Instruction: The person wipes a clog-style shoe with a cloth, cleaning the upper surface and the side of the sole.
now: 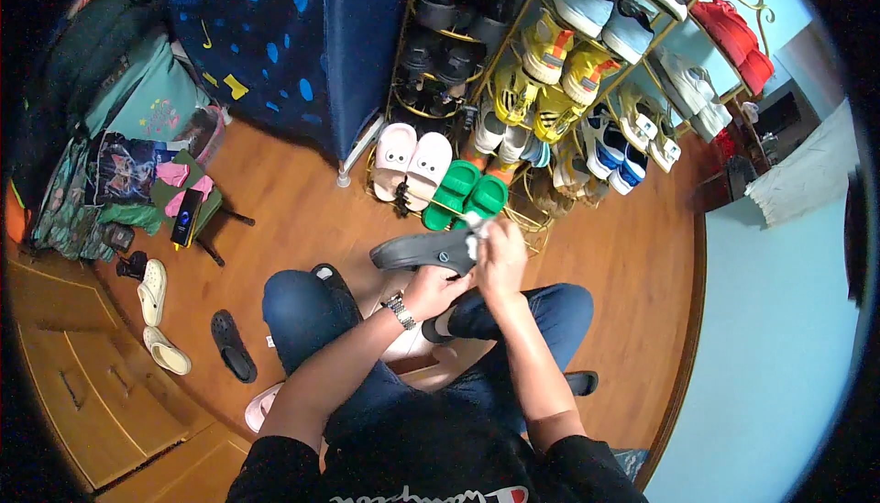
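Observation:
A dark grey clog (pixel 417 250) is held up in front of my knees, its sole end toward the left. My left hand (pixel 437 293), with a metal-band watch on its wrist, grips the clog from below. Against the right end of the clog, my right hand (pixel 500 260) is closed on a crumpled white wipe (pixel 474 233); the hand is slightly blurred. Part of the clog's right end is hidden by that hand. Another dark clog (pixel 234 347) lies on the floor to the left.
Ahead stands a gold wire shoe rack (pixel 541 228) full of shoes, with pink slides (pixel 412 165) and green slides (pixel 465 196) low down. Cream clogs (pixel 154 292) lie left, near wooden drawers (pixel 87 393). A phone (pixel 186 217) rests on a low stool. At right is a blue wall (pixel 779 320).

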The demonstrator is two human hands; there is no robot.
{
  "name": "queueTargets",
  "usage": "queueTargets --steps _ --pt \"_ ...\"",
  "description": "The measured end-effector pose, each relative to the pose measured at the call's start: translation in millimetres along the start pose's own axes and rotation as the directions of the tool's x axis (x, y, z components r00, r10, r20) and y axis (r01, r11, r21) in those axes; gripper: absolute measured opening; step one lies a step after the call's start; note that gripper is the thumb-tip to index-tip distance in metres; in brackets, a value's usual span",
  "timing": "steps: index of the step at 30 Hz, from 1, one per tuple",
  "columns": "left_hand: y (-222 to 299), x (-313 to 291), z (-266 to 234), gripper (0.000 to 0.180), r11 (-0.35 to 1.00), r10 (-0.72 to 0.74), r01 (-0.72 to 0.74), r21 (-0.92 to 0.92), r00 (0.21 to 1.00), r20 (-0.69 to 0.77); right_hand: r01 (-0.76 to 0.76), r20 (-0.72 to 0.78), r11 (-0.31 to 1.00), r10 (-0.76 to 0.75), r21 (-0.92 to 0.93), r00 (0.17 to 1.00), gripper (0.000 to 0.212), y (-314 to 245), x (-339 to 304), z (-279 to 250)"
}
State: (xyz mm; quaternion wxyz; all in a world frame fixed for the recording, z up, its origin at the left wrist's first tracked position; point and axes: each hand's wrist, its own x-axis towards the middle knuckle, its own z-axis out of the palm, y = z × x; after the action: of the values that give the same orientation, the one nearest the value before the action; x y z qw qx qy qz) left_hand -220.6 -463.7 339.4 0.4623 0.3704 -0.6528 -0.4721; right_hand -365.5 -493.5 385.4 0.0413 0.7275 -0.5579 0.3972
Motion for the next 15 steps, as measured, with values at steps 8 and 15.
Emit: queueTargets --steps 8,15 --pt "-10.9 -2.8 0.1 0.011 0.992 -0.119 0.119 -0.043 0.993 0.004 0.196 0.013 0.978 -0.197 0.079 0.980 0.029 0.3 16.1 -15.0" --pt "-19.6 -5.6 0.5 0.021 0.998 0.021 -0.035 -0.056 0.972 -0.232 0.347 0.072 0.879 -0.389 0.326 0.918 0.027 -9.8 -10.8 -4.9"
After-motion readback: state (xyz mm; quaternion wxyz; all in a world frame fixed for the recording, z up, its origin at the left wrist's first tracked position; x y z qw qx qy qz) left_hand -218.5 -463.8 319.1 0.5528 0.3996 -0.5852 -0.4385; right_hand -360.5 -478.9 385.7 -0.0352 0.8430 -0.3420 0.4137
